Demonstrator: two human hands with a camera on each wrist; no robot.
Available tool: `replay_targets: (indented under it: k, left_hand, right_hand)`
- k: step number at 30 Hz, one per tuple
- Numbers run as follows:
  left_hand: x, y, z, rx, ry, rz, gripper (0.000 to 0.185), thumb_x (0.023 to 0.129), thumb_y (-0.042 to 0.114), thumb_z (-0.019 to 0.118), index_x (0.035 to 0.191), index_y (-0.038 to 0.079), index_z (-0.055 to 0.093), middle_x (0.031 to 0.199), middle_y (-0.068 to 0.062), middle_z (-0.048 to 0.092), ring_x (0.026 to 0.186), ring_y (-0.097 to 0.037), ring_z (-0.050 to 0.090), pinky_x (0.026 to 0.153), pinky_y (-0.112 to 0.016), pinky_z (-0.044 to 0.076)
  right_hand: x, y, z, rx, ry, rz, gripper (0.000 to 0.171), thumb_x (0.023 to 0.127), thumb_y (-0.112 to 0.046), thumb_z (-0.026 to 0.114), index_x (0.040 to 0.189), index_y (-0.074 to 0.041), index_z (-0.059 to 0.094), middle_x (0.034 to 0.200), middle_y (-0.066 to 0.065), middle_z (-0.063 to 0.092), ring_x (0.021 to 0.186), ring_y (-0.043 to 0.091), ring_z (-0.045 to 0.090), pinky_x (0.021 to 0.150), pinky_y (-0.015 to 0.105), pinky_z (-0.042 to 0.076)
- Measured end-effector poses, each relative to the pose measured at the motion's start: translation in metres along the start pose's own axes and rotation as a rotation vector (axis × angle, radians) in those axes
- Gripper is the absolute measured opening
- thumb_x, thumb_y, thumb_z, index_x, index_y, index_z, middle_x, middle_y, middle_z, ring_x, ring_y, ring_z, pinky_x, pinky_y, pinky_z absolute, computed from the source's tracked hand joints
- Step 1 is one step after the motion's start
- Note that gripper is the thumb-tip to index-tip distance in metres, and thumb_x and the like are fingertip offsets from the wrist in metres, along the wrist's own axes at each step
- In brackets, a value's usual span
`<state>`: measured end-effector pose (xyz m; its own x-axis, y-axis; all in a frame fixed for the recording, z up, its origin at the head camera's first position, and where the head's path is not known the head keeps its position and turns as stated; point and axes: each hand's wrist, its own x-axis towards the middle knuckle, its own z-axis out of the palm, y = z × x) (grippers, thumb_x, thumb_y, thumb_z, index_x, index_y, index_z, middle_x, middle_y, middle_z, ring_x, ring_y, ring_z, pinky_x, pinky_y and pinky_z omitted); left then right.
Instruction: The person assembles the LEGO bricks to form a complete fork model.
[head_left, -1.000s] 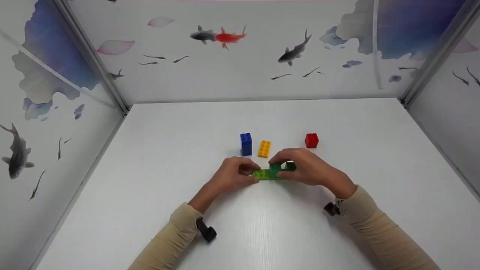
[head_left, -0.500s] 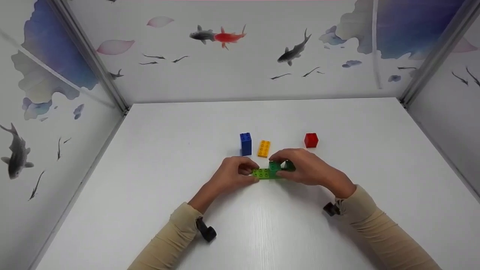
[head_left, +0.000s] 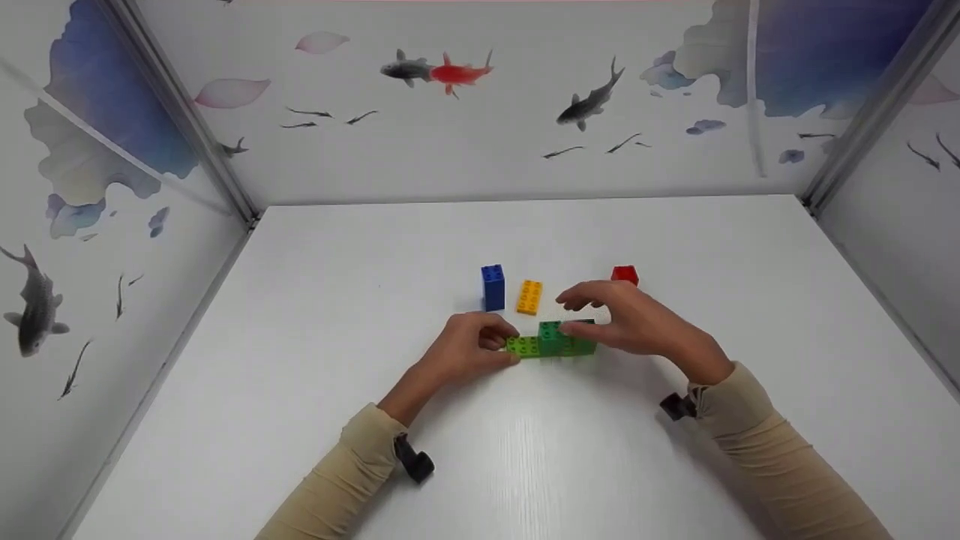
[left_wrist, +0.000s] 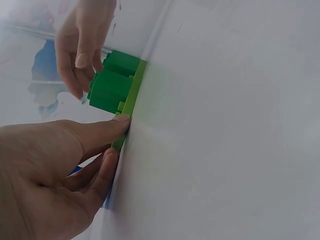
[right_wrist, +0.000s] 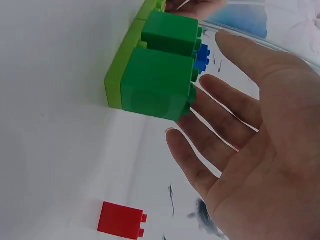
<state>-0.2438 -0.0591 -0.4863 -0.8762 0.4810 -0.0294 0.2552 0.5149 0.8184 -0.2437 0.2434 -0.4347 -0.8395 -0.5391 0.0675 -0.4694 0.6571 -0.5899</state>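
My left hand [head_left: 466,349] pinches the left end of a flat lime-green building-block base [head_left: 523,346] lying on the white table. Two darker green bricks stand on this base with a small gap between them: one brick [head_left: 551,339] nearer the middle, the other brick [right_wrist: 156,82] at the right end. A seam crosses the lime strip in the right wrist view. Just above the bricks hovers my right hand [head_left: 634,319], its fingers loosely spread and holding nothing. In the head view that hand partly covers the right-end brick.
Behind the base stand a tall blue block [head_left: 493,289] and a flat yellow brick [head_left: 529,298]. A red brick [head_left: 625,274] sits further right, partly behind my right hand. Walls with painted fish enclose the table [head_left: 337,262] at the back and sides.
My right hand has let go of the green bricks and lifted up and slightly right, its fingers spreading. The bricks stay on the lime base, and my left hand has kept its place.
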Motion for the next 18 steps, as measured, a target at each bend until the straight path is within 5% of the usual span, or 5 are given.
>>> replay_targets:
  k: [5, 12, 18]
  left_hand:
    - [-0.001, 0.001, 0.0, 0.023, -0.006, -0.01, 0.029, 0.092, 0.022, 0.089, 0.12, 0.019, 0.08, 0.117, 0.004, 0.076, 0.103, -0.013, 0.071, 0.098, -0.033, 0.062]
    - [0.0, -0.001, 0.0, 0.02, -0.006, -0.006, 0.03, 0.092, 0.023, 0.089, 0.12, 0.019, 0.08, 0.117, 0.004, 0.076, 0.103, -0.012, 0.07, 0.097, -0.033, 0.062]
    - [0.0, -0.001, -0.001, 0.031, -0.009, 0.002, 0.031, 0.091, 0.023, 0.089, 0.12, 0.018, 0.08, 0.116, 0.004, 0.076, 0.102, -0.012, 0.07, 0.097, -0.032, 0.062]
  right_hand:
    - [-0.002, 0.014, -0.015, -0.018, 0.075, 0.018, 0.04, 0.102, -0.028, 0.078, 0.137, -0.012, 0.071, 0.134, 0.012, 0.076, 0.121, 0.035, 0.072, 0.106, 0.057, 0.058]
    - [-0.004, 0.033, -0.026, -0.086, 0.161, 0.083, 0.037, 0.102, -0.024, 0.077, 0.137, -0.011, 0.071, 0.122, 0.01, 0.075, 0.103, 0.029, 0.065, 0.091, 0.046, 0.06]
    - [-0.007, 0.05, -0.029, -0.063, 0.22, 0.093, 0.034, 0.101, -0.018, 0.078, 0.134, -0.009, 0.072, 0.125, 0.014, 0.073, 0.111, 0.032, 0.064, 0.102, 0.056, 0.058]
